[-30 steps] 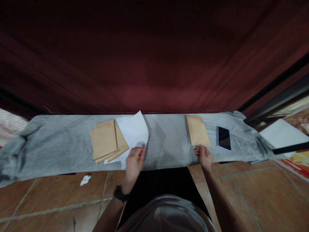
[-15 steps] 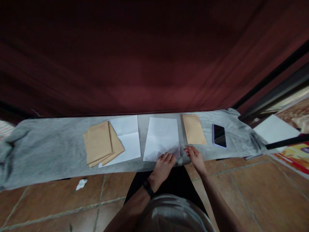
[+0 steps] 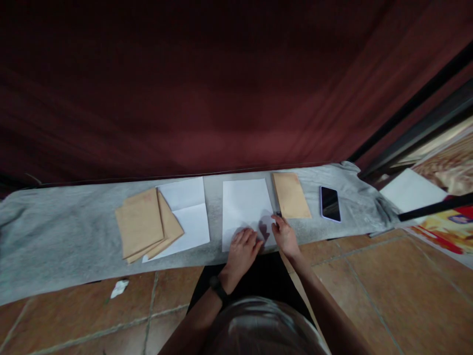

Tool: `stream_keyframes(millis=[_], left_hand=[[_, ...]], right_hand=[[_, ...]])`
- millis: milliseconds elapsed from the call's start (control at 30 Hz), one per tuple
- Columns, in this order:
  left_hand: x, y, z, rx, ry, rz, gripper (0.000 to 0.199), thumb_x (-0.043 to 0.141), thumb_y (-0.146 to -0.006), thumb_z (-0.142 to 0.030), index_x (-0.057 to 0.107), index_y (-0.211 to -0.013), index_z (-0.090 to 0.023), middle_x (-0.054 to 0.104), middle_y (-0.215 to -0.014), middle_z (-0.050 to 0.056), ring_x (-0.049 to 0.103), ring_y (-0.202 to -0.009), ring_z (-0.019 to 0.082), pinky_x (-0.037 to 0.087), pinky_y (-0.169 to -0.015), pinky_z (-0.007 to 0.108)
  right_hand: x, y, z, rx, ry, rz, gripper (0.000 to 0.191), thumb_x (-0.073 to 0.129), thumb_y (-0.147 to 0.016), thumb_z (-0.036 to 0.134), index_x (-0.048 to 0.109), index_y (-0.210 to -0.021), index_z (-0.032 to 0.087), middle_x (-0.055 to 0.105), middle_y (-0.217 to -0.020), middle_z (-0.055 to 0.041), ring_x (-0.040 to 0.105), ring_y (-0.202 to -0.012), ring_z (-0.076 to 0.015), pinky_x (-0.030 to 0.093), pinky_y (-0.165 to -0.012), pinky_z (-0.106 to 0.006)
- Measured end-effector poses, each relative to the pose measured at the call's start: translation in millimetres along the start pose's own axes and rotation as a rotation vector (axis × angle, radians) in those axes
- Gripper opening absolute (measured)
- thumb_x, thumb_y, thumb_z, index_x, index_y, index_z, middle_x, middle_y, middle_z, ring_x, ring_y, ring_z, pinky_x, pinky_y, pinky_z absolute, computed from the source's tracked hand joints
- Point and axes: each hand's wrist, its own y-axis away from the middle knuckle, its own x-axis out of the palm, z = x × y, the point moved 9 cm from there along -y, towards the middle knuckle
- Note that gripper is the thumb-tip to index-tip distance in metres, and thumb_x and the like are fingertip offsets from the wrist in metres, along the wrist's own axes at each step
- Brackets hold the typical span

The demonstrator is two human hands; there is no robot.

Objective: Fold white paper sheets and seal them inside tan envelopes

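A white sheet of paper [image 3: 246, 204] lies flat on the grey cloth in front of me. My left hand [image 3: 244, 249] rests on its lower edge with fingers stretched out, and a dark band circles that wrist. At the sheet's lower right edge is my right hand [image 3: 285, 236], its fingers curled together over the margin. What those fingers hold, if anything, is too small to make out. Just beyond them lies a brown envelope [image 3: 292, 195]. To the left, several brown envelopes [image 3: 142, 222] overlap a creased white sheet [image 3: 190, 217].
A phone [image 3: 330, 203] lies right of the single envelope on the grey cloth [image 3: 74, 231]. Dark red fabric [image 3: 221, 98] rises behind the cloth-covered surface. A white crumpled scrap [image 3: 119, 288] is on the tiled floor. White board [image 3: 412, 190] stands at the far right.
My right hand has moved left and forward, from the bare cloth to the sheet's right edge. My left hand's fingers have spread flatter on the paper. The whole view has shifted slightly.
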Motion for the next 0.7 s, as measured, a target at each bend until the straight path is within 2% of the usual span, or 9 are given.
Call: stream_keyframes(millis=[100, 200, 300, 400, 533, 700], left_hand=[[-10.6, -10, 31, -0.110, -0.034, -0.095, 0.041, 0.045, -0.101, -0.029, 0.053, -0.140, -0.019, 0.054, -0.148, 0.015, 0.044, -0.142, 0.029, 0.042, -0.114, 0.049], [-4.1, -24, 49, -0.152, -0.076, -0.042, 0.051, 0.046, -0.099, -0.030, 0.045, -0.148, -0.016, 0.038, -0.161, 0.016, 0.026, -0.152, 0.032, 0.032, -0.120, 0.054], [4.6, -28, 61, -0.210, -0.101, -0.003, 0.053, 0.045, -0.098, -0.026, 0.045, -0.149, -0.014, 0.034, -0.162, 0.018, 0.023, -0.153, 0.033, 0.027, -0.121, 0.056], [0.7, -18, 78, -0.315, -0.090, -0.086, 0.057, 0.047, -0.097, -0.030, 0.042, -0.151, -0.011, 0.033, -0.161, 0.022, 0.024, -0.153, 0.035, 0.026, -0.121, 0.057], [-12.3, -1, 95, -0.420, -0.034, -0.218, 0.060, 0.044, -0.099, -0.035, 0.038, -0.153, -0.008, 0.036, -0.160, 0.023, 0.028, -0.151, 0.035, 0.027, -0.121, 0.057], [-19.3, -4, 104, -0.483, 0.006, -0.213, 0.056, 0.043, -0.096, -0.026, 0.044, -0.147, -0.002, 0.043, -0.154, 0.026, 0.038, -0.146, 0.037, 0.031, -0.119, 0.055]], right_hand=[[5, 1, 25, -0.148, 0.124, -0.034, 0.040, 0.047, -0.096, 0.025, 0.063, -0.133, 0.021, 0.064, -0.131, -0.0143, 0.059, -0.122, -0.0302, 0.048, -0.106, -0.048], [34, 1, 56, -0.272, 0.173, 0.044, 0.044, 0.044, -0.100, 0.027, 0.056, -0.142, 0.020, 0.056, -0.146, -0.0134, 0.051, -0.135, -0.0298, 0.043, -0.113, -0.050], [63, 2, 74, -0.319, 0.298, 0.102, 0.046, 0.044, -0.102, 0.031, 0.053, -0.145, 0.018, 0.047, -0.155, -0.0136, 0.041, -0.144, -0.0317, 0.034, -0.118, -0.053], [69, 5, 70, -0.303, 0.397, 0.056, 0.052, 0.045, -0.103, 0.037, 0.045, -0.152, 0.018, 0.039, -0.159, -0.0152, 0.035, -0.148, -0.0341, 0.026, -0.120, -0.058], [55, 11, 55, -0.275, 0.432, -0.053, 0.058, 0.042, -0.105, 0.039, 0.033, -0.158, 0.018, 0.034, -0.162, -0.0172, 0.033, -0.148, -0.0352, 0.025, -0.119, -0.060], [50, 14, 49, -0.262, 0.428, -0.085, 0.061, 0.042, -0.105, 0.040, 0.029, -0.159, 0.014, 0.030, -0.163, -0.0182, 0.032, -0.149, -0.0346, 0.027, -0.119, -0.058]])
